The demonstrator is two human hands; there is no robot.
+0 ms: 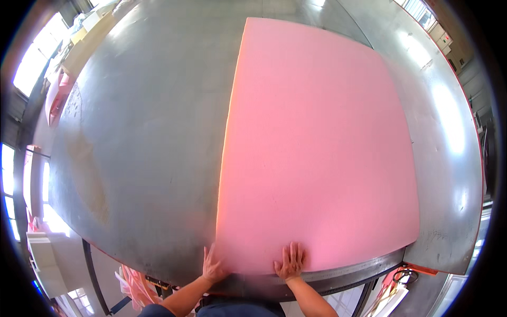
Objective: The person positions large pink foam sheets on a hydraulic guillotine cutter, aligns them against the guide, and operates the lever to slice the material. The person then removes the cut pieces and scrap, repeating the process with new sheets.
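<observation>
A large pink foam sheet [322, 142] lies flat on the grey metal table [148, 132], its left side showing a thin yellowish edge. At the sheet's near left corner is my left hand [214, 267], fingers stretched out and touching the corner and edge. My right hand [290, 261] rests palm down on the near edge of the sheet, fingers spread. Neither hand grips anything. Beneath the hands runs a dark metal rail [338, 277] with ruler-like marks along the table's front.
Pink foam scraps [138, 285] hang below the table's front left. More offcuts and a black cable coil [405, 276] are at the lower right. White blocks [45, 264] stand on the floor at left. Stacked foam pieces [87, 42] line the far left side.
</observation>
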